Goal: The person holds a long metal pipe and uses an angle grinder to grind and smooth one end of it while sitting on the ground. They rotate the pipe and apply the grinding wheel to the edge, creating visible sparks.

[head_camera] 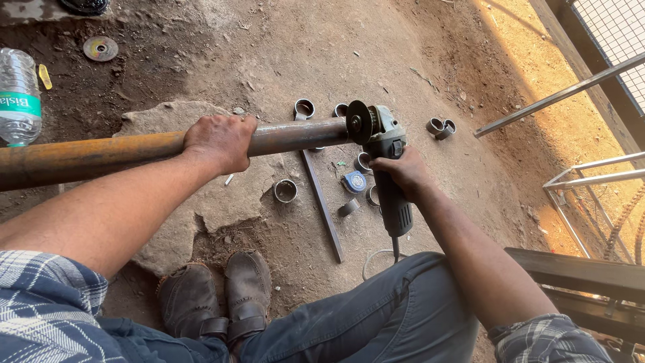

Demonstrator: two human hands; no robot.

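A person crouches on a packed-earth floor, holding one long rusty steel pipe level across the scene while one dark grey angle grinder meets its cut end. The left hand is wrapped fully over the top of the pipe, fingers curled tight round it, well back from the end. The right hand is clenched round the grinder's body, with the round cutting disc standing upright against the pipe's tip.

About eight short cut rings of steel tube lie scattered on the floor under and beyond the pipe's end: one ring sits alone beside a flat pale stone slab, a pair rests touching to the right of the grinder, and the others cluster near the disc, some partly hidden. One thin flat steel bar lies on the ground among them. One small blue and white tape measure sits just beside the grinder's handle.

At the upper left, one clear plastic water bottle with a green and white label band lies at the frame's edge, and one worn grinding disc lies flat nearby. Two scuffed brown leather shoes stand side by side below the slab.
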